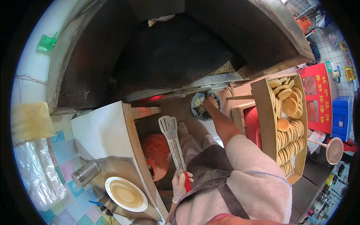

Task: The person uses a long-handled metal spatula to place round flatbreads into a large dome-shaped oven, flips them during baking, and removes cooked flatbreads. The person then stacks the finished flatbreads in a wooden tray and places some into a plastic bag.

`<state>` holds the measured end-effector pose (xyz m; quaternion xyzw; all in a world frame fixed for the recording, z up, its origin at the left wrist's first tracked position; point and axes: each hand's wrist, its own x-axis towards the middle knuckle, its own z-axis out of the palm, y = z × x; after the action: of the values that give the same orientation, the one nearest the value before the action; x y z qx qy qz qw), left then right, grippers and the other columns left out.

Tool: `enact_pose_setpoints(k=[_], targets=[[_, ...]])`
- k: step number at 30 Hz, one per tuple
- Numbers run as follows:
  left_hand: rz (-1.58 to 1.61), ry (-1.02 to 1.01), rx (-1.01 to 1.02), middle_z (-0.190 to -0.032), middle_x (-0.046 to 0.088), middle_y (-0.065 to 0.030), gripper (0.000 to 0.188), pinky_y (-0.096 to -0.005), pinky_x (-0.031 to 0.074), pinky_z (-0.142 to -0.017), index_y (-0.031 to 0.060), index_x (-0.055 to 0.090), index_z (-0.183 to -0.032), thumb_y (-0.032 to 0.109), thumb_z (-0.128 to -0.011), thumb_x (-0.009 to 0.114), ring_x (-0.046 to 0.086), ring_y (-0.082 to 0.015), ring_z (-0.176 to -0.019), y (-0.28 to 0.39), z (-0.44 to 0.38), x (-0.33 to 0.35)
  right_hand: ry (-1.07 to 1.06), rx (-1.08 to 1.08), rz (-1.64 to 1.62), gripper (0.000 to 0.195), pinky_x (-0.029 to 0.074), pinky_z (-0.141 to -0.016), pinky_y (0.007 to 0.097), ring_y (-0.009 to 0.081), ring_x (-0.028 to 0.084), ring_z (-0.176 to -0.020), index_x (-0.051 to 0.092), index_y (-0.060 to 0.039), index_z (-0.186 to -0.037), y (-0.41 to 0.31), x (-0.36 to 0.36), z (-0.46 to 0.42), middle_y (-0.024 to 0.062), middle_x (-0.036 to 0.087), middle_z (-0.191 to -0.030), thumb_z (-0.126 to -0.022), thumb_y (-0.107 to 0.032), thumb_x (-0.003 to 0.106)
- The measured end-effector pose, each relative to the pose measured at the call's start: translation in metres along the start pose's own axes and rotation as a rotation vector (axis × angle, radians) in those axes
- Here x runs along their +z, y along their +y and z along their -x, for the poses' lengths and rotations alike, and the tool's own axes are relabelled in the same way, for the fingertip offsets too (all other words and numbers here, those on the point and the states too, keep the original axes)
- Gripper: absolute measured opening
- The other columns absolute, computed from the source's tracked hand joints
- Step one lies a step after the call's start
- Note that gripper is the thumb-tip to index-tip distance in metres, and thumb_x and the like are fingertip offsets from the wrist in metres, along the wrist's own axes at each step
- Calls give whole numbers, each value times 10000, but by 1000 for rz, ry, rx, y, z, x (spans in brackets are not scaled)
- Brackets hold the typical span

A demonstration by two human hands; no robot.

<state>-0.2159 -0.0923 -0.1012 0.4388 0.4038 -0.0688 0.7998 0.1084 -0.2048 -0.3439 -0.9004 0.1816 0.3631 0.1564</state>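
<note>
My left hand (pixel 181 182), in a thin pale glove, grips the red handle of slotted metal tongs (pixel 173 140), which point up and away from me. My right arm reaches down to a round bin (pixel 194 108) with a dark liner on the floor; my right hand (pixel 210 104) is at its opening, over pale crumpled contents. The fingers are hidden, so I cannot tell what they touch. Beyond, a large dark round griddle (pixel 168 56) lies inside a metal-walled oven. To the right, round flatbreads (pixel 289 107) fill a deep tray (pixel 265 118), many in leaning rows.
At left, a counter (pixel 98 135) holds a white plate (pixel 109 180) of brown liquid and a metal canister (pixel 86 173). An orange gas cylinder (pixel 157 157) stands beneath. At right are a red sign board (pixel 317 98), a blue bin (pixel 341 118) and a small fan (pixel 334 151).
</note>
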Motion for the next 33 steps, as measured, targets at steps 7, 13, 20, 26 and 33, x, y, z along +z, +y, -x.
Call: enact_pose_setpoints(k=[7,13,20,26,33], targets=[[-2,31,-59,-773,558,-55,261,-238,440,-576,45,487,-880,303,-847,492,522,-106,-609,2,-3,-8,99,-104,242,336,425,-855,405,290,507,-1052,547,-73,-1081,37,-3,-49,143,512,-1157,-838,-263,415],[-99,-61,-17,-767,555,-54,251,-233,436,-569,37,483,-910,282,-860,469,522,-102,-598,9,-9,-11,211,-29,82,488,352,-938,362,281,379,-1182,402,-104,-1237,61,-9,-75,155,389,-1279,-766,-221,453],[-126,-35,-46,-758,550,-48,276,-220,429,-561,34,478,-934,300,-860,474,521,-96,-592,9,-4,-9,147,-50,64,455,378,-875,382,295,458,-1068,400,-90,-1225,45,-21,-27,182,472,-1150,-790,-219,433],[-126,-127,24,-769,549,-40,313,-210,424,-562,43,488,-932,345,-852,489,519,-84,-592,29,3,4,-14,-184,-119,395,419,-772,462,381,527,-916,474,-99,-1170,112,15,9,218,559,-973,-807,-253,437],[-66,-236,214,-771,522,-29,347,-201,420,-581,29,474,-996,347,-860,466,498,-73,-623,77,16,9,-25,-755,-423,465,444,-661,387,364,545,-773,345,-167,-1276,100,-71,230,201,553,-911,-828,-169,471]])
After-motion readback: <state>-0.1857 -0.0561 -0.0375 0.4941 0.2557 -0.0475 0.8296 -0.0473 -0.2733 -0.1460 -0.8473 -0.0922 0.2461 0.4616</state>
